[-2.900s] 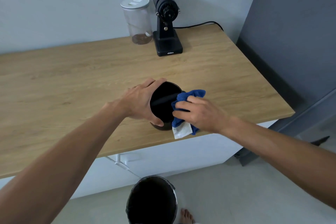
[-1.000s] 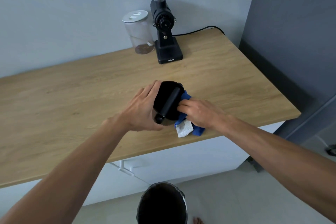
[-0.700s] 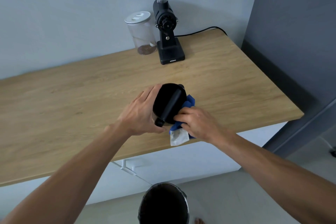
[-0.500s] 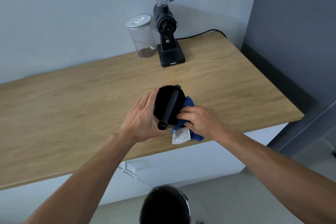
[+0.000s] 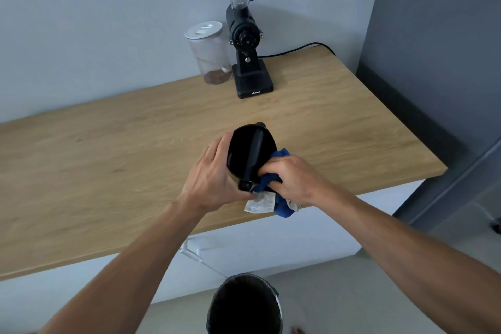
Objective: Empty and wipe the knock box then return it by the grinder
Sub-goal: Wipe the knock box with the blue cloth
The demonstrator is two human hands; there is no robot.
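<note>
The black round knock box (image 5: 241,152) with its knock bar across the mouth is tilted toward me near the front edge of the wooden counter (image 5: 108,160). My left hand (image 5: 214,179) grips its left side and lower rim. My right hand (image 5: 292,179) presses a blue cloth (image 5: 271,184) with a white tag against the box's right rim. The black coffee grinder (image 5: 248,43) with a clear hopper stands at the back of the counter by the wall.
A clear jar (image 5: 210,51) with a white lid stands just left of the grinder. A power cord (image 5: 298,49) runs behind the grinder. A black-lined bin (image 5: 244,306) sits on the floor below me. A dark grey cabinet (image 5: 433,62) borders the counter's right end.
The knock box has turned in my left hand, its bar swinging from near crosswise to pointing at me. My right hand with the cloth has slid down along the right rim.
</note>
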